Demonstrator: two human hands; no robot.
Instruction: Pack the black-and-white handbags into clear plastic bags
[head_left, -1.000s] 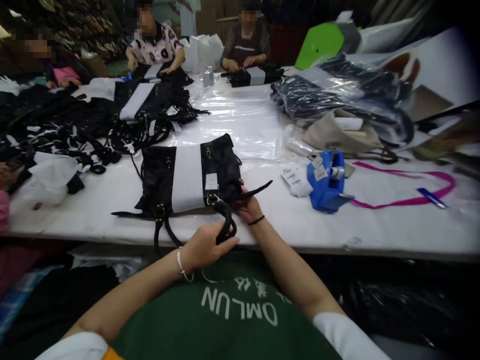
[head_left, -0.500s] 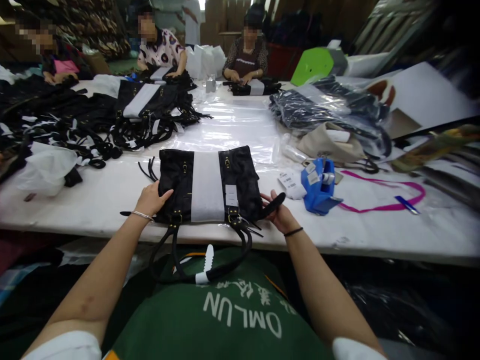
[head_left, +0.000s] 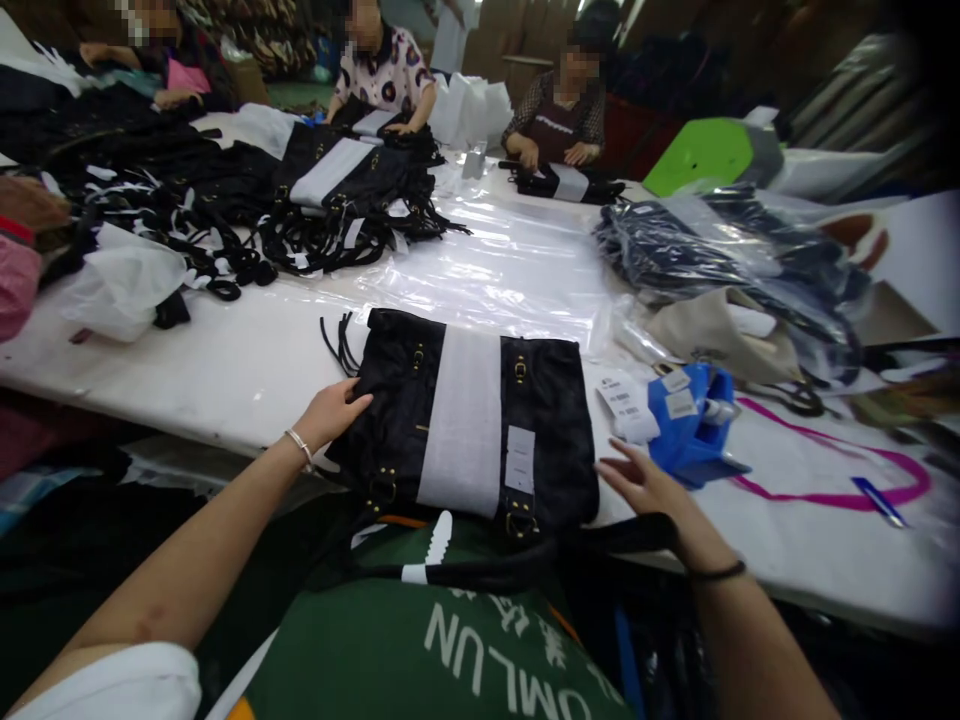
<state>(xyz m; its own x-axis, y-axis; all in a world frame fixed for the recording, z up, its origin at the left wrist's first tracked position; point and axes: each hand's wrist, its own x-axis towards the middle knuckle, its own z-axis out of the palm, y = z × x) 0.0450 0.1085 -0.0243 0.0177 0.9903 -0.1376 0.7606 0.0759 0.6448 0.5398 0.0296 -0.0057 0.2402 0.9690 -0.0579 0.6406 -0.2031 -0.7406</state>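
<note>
A black handbag [head_left: 394,420] lies flat at the table's front edge, with a pale paper band [head_left: 461,420] around its middle and a grey tag [head_left: 520,460] on its front. Its handles hang over the edge toward my green apron [head_left: 375,640], a white tie [head_left: 439,540] fastened on them. My left hand [head_left: 334,412] grips the bag's left edge, thumb on top, the other fingers mostly hidden. Beside the right edge, my right hand [head_left: 637,475] is open with fingers apart. A black strap [head_left: 630,535] runs from the bag's lower right corner past this hand's wrist.
Clear plastic sheets [head_left: 517,260] lie behind the bag. Black bags [head_left: 337,170] are piled at left, near a person's pink sleeve [head_left: 15,280]. Rightward are labels [head_left: 626,405], a blue holder [head_left: 690,420], a pink strap [head_left: 907,480] and plastic-wrapped bags [head_left: 720,240]. Co-workers sit opposite.
The view has shifted, and the handbag now sits closer to me, overhanging the front edge. My right hand has opened beside the bag, and the strap has swung down near its wrist.
</note>
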